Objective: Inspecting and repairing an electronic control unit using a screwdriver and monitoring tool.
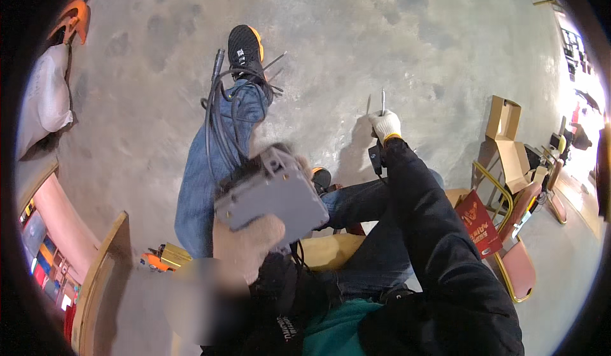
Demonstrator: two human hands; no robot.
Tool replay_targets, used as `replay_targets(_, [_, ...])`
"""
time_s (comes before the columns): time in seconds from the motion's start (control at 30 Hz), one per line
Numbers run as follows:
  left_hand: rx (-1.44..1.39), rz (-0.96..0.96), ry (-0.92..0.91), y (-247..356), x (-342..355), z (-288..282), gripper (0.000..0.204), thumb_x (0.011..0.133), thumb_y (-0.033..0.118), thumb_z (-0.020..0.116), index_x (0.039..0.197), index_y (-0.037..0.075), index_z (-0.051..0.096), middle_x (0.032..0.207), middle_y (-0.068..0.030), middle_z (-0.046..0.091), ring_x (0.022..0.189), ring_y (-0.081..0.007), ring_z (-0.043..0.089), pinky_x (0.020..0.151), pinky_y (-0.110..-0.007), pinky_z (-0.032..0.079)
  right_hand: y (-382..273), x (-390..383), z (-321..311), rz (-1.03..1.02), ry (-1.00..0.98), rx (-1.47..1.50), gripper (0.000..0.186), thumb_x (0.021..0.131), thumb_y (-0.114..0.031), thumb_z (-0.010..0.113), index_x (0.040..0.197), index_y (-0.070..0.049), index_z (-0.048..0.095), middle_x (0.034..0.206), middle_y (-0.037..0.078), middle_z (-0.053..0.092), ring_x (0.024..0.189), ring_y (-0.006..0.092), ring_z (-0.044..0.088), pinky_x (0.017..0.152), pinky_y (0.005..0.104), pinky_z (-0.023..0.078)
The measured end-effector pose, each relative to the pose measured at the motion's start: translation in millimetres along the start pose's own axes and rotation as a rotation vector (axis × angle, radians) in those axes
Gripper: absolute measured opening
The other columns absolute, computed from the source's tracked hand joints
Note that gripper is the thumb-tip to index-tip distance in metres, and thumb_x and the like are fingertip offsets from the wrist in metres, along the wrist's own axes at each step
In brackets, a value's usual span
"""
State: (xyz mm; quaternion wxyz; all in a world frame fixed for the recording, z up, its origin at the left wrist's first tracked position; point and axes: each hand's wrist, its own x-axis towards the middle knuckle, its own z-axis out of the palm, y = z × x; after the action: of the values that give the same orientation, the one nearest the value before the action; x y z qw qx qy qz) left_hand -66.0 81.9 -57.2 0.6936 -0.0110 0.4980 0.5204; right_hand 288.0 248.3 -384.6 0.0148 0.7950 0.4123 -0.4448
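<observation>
My left hand [251,241], blurred, is wrapped round the near edge of a grey plastic box [280,203] over my left leg. Black cables [226,117] lie looped over that leg above the box, beside my shoe [245,50]. My right hand [386,124], in a white glove, grips a black tool [375,159] with a thin metal shaft [383,98], held out to the right, apart from the box. A dark cord runs from the tool's lower end.
An open cardboard box [509,159], folding chairs [517,267] and a red box [477,222] stand at the right. At the left are a wooden board [102,279], a white sack [48,98], orange items [79,22] and a small orange-and-yellow object [162,260] on the concrete floor [153,69].
</observation>
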Motion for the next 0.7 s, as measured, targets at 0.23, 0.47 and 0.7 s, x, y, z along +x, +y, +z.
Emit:
replay_targets(0.23, [0.145, 0.052, -0.278, 0.6, 10.7, -9.1, 0.077, 0.095, 0.033, 0.077, 0.153, -0.003, 0.043, 0.147, -0.0239, 0.053, 0.133, -0.0359, 0.06, 0.115, -0.051, 0.051, 1.6, 33.6, 46.3, 0.032, 0.004, -0.325, 0.042, 0.087, -0.033, 0.083, 0.11, 0.002, 0.077, 0.079, 0.013, 0.075, 0.062, 0.0209, 0.073, 0.059, 0.035, 0.059])
replay_targets(0.47, [0.394, -0.025, -0.191, -0.2, -9.3, -20.8, 0.063, 0.105, 0.039, 0.06, 0.157, 0.006, 0.043, 0.152, -0.0176, 0.051, 0.126, -0.0264, 0.066, 0.112, -0.046, 0.055, 21.3, 65.6, 62.9, -0.092, 0.113, -0.533, 0.038, 0.089, -0.038, 0.078, 0.103, -0.003, 0.083, 0.079, 0.018, 0.078, 0.076, 0.0294, 0.08, 0.073, 0.0403, 0.062])
replay_targets(0.7, [-0.432, -0.733, 0.266, -36.3, -45.3, -81.4, 0.101, 0.072, 0.011, 0.097, 0.158, 0.002, 0.044, 0.148, -0.0167, 0.063, 0.13, -0.026, 0.065, 0.106, -0.043, 0.055, 25.8, 64.1, 77.6, -0.179, 0.111, -0.574, 0.037, 0.09, -0.035, 0.071, 0.103, -0.003, 0.083, 0.08, 0.02, 0.078, 0.078, 0.0325, 0.08, 0.075, 0.0412, 0.062])
